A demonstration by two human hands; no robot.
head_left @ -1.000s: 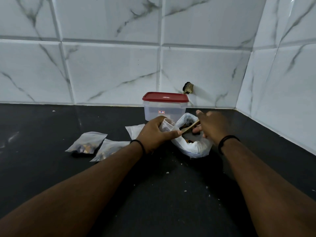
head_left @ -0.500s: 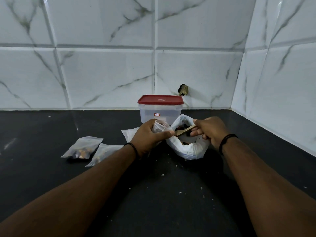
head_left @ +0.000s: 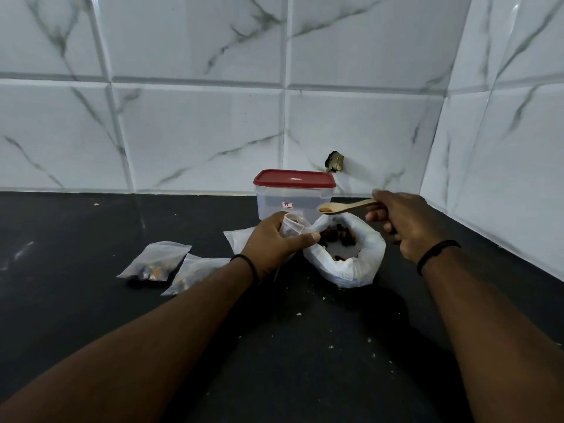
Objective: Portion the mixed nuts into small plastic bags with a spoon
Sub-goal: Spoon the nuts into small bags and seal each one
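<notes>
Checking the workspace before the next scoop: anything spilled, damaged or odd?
Yes. Pale crumbs lie scattered on the black counter in front of the big nut bag, like spillage. Behind the red-lidded container, the wall tile has a dark, broken-looking hole.

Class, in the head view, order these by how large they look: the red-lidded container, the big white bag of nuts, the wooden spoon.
1. Container and white bag: look alike, not ranked.
2. Spoon, smallest.

Head view, forward-down — near countertop [head_left: 91, 300], tiled corner
</notes>
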